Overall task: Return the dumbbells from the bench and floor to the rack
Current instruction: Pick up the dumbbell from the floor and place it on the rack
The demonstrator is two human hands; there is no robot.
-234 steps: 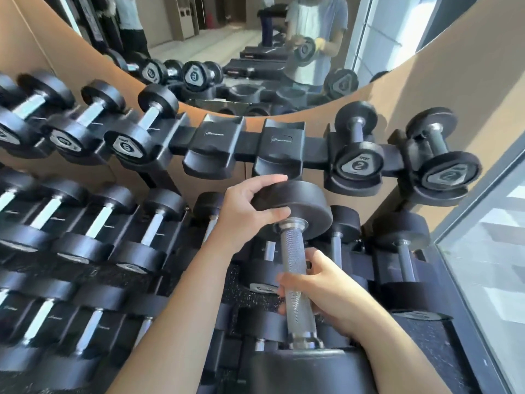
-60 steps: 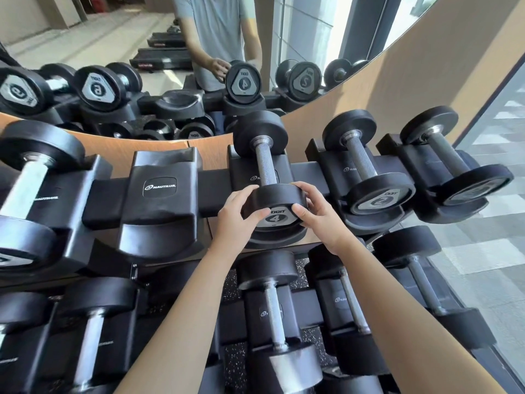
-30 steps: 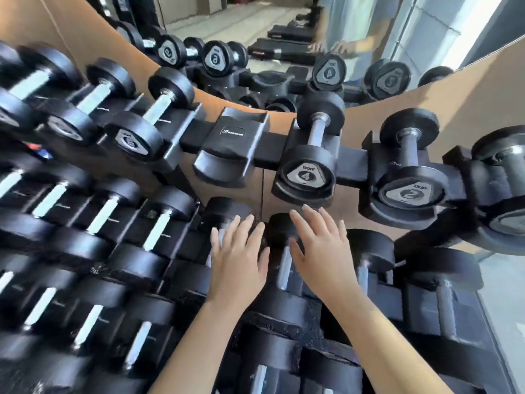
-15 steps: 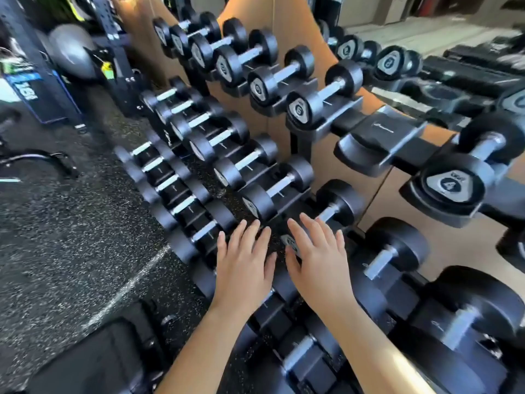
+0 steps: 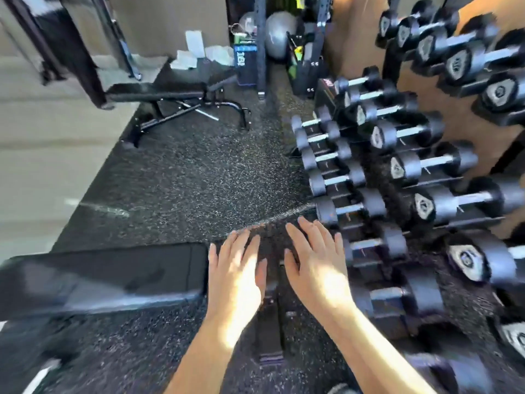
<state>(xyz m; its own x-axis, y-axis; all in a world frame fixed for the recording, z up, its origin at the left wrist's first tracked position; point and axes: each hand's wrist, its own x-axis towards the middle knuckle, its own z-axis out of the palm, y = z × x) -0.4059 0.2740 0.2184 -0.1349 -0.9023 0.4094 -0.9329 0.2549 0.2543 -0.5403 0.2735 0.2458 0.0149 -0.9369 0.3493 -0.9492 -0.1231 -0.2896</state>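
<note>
My left hand [image 5: 237,273] and my right hand [image 5: 316,264] hover side by side, fingers spread, palms down, holding nothing. They are over the speckled black floor, between a black padded bench [image 5: 102,275] on the left and the dumbbell rack [image 5: 403,177] on the right. The rack holds several black dumbbells with steel handles on three tiers. The bench pad near me bears no dumbbell in its visible part. No loose dumbbell shows on the floor in view. The picture is blurred by motion.
A second black bench [image 5: 170,100] stands farther back on the rubber mat [image 5: 184,177]. Behind it are a dark frame post [image 5: 260,46], a grey exercise ball [image 5: 277,32] and white packets by the wall. Pale flooring lies left of the mat.
My view has swung left, away from the rack's top tier toward the floor and benches. Both hands stayed open and empty and moved off the rack along with it.
</note>
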